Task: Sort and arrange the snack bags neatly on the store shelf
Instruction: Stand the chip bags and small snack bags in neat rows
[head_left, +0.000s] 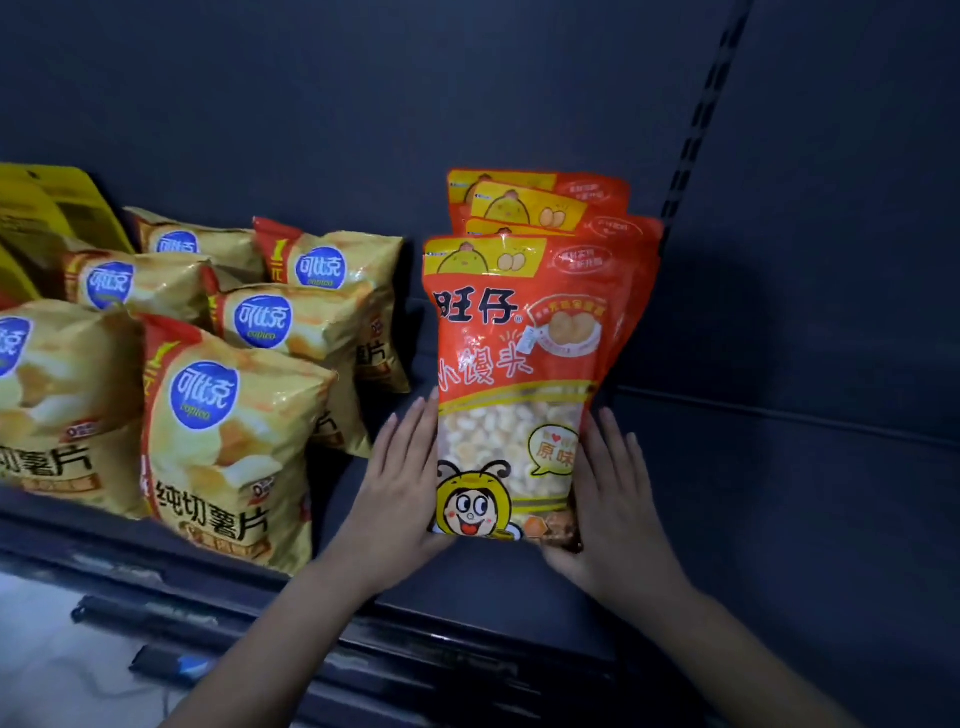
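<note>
Dark shelf, orange bag upright; left grip, right grip released, flat against its sides; chip bags at nine o'clock.

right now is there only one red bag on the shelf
No, more red bags stand right behind the front red bag, their tops showing above it.

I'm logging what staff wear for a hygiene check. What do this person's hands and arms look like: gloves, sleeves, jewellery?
Both the left hand and the right hand are bare: no gloves, rings or watch show. Both forearms are uncovered, with no sleeve in view.
</note>
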